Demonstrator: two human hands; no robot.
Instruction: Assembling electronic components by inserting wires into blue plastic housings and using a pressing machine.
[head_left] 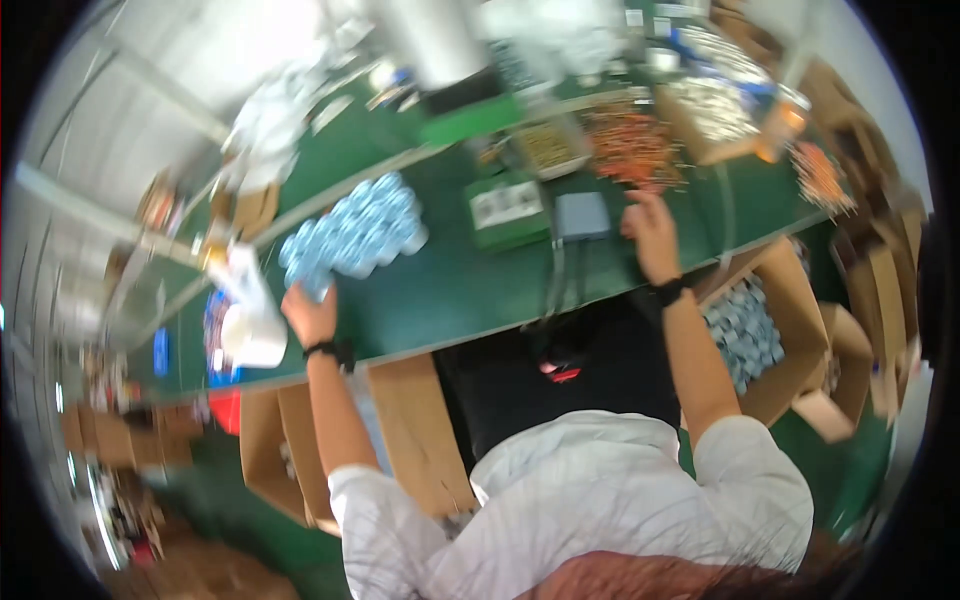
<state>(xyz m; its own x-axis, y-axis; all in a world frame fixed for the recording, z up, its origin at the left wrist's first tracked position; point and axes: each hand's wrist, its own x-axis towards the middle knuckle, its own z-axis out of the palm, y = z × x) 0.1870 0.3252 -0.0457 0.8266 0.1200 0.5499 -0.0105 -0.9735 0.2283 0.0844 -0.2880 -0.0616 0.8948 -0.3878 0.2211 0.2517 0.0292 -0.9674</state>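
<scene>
My left hand [310,312] reaches to the left part of the green workbench [450,290] and touches the near edge of a cluster of small light-blue round parts [355,235]; its fingers look curled on one or two of them, blurred. My right hand [650,232] stretches forward, fingers apart, just below a heap of orange and brown small parts [632,145] and right of a grey box [582,215]. Both wrists wear a dark band. The picture is motion-blurred.
A green block with a white label [505,208] lies mid-bench. Open cardboard boxes stand below the bench edge: one at right holds several blue-white round parts [745,330], others at left [275,450]. A white roll [250,335] sits at the left. Trays of parts [715,110] are at the back right.
</scene>
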